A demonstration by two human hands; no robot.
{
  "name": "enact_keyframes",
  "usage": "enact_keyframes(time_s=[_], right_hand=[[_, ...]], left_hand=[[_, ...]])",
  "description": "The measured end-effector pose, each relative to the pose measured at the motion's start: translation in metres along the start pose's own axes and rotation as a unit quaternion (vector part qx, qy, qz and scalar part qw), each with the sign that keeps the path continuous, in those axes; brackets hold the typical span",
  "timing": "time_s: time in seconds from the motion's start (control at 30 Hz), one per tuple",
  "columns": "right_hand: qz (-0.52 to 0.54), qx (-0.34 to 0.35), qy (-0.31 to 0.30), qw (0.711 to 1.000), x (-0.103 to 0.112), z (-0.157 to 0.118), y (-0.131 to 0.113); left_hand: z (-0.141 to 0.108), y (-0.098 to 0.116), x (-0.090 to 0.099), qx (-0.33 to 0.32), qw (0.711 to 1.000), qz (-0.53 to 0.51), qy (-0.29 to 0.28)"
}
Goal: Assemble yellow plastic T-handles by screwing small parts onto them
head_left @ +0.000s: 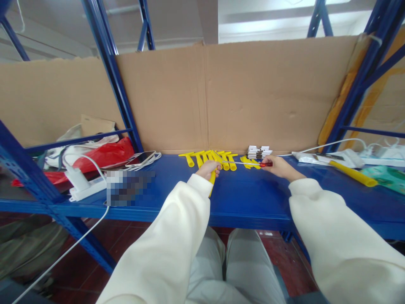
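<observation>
Yellow piece: tubular lower part, gripped and tilted, middle hidden in the grip. Screwdriver-like tool: red handle, thin metal shaft, held roughly level to the right of the yellow piece, shaft directed left toward its upper part; contact at tip unclear

The yellow pieces look like smooth plastic, the screwdriver pairs a shiny metal shaft with a glossy red plastic grip, the shelf is smooth, faintly shiny painted metal, the board matt brown cardboard, and the sleeves soft matt cloth.
</observation>
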State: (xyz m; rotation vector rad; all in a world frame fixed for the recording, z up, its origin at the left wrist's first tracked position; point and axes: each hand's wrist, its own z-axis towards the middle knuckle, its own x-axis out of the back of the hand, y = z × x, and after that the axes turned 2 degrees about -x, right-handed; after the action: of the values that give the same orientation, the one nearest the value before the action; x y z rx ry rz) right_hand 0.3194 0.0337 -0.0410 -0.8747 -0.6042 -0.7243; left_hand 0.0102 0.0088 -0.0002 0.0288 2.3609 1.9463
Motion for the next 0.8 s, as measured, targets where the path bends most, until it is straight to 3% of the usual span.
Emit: enact_keyframes(time_s=[0.37, 0.6, 0.8], right_hand=[[-0.025, -0.014, -0.004, 1.000, 0.001, 0.000, -0.005], [-0.119, 0.035, -0.003, 0.992, 0.009, -0.001, -0.019], [-0.178, 0.049, -0.043, 0.982, 0.011, -0.005, -0.032]], left_hand=[[-0.005, 0.001, -0.002, -0.015, 0.999, 0.045, -0.003], [-0.003, 0.000, -0.001, -0.064, 0.993, 0.095, 0.031], [0.006, -0.004, 0.001, -0.083, 0.987, 0.125, 0.059]])
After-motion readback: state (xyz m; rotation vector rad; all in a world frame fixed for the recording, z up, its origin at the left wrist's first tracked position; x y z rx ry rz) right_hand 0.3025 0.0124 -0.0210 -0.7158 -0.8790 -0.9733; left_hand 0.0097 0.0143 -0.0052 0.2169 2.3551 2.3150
